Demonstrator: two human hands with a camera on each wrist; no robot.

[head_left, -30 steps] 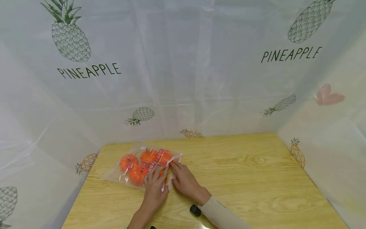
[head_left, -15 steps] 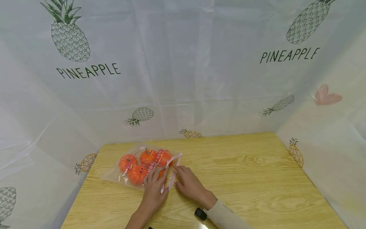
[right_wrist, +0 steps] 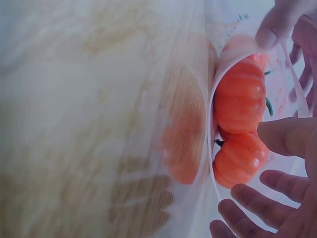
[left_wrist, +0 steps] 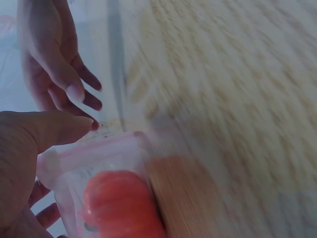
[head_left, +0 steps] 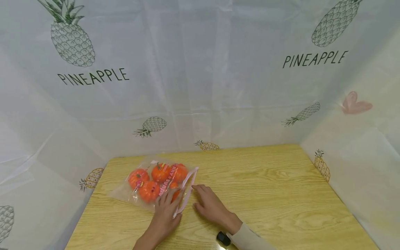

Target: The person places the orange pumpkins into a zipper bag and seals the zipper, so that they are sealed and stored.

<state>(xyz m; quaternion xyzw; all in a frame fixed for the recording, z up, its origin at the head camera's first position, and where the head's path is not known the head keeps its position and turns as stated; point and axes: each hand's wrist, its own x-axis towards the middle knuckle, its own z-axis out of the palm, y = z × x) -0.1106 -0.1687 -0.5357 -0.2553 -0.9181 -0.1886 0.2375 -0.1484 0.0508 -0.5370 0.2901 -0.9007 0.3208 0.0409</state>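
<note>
A clear plastic bag with pink lettering and a pink-edged mouth lies on the left part of the table, with several small orange pumpkins inside. At the bag's mouth my left hand holds the near corner, fingers over the upper film and thumb at the edge; the left wrist view shows the pumpkin just beyond the thumb. The mouth gapes in the right wrist view, exposing the pumpkins. Just right of it, my right hand holds nothing, its fingers spread toward the mouth.
The wooden table stretches off to the right, its glossy top reflecting the bag. White sheeting with pineapple prints rises at the back and both sides. A small black device sits by the right wrist.
My right hand has drawn back rightward from the bag's mouth and let go of its edge. The left hand has shifted slightly left and nearer, and the mouth gapes wider.
</note>
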